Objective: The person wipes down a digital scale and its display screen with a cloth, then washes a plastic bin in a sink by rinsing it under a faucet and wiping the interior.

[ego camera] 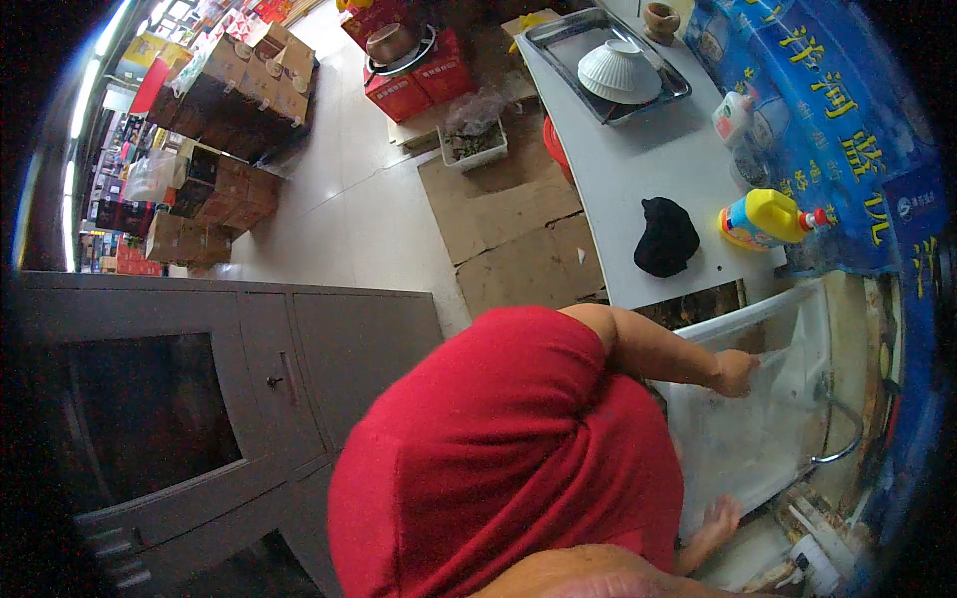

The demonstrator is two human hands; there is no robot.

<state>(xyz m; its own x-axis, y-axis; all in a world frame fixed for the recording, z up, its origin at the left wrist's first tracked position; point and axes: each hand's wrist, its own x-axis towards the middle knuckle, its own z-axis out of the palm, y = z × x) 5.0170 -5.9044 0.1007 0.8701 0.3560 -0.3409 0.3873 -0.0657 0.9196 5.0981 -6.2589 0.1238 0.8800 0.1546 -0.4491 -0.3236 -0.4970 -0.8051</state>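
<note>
My left hand (736, 373) is over the upper part of a white sink (718, 456), its fingers curled; a pale, translucent streak lies beside the fingertips, and whether the hand grips anything cannot be told. Near the sink's lower edge is my right hand (719, 523), fingers apart, with nothing seen in it. A curved metal faucet (852, 430) stands at the sink's right side. On the white table (620, 194) beside the sink lie a crumpled black cloth (667, 238) and a yellow jug with a red cap (770, 218). My red-sleeved arm and torso hide part of the sink.
A metal tray (549, 56) holds an upturned white ribbed bowl (619, 71). A white bottle (733, 118) stands against a blue printed sheet (830, 97). Flattened cardboard (516, 254) and a white bin (478, 153) are on the floor. A grey cabinet (359, 329) and stacked cartons (247, 90) stand left.
</note>
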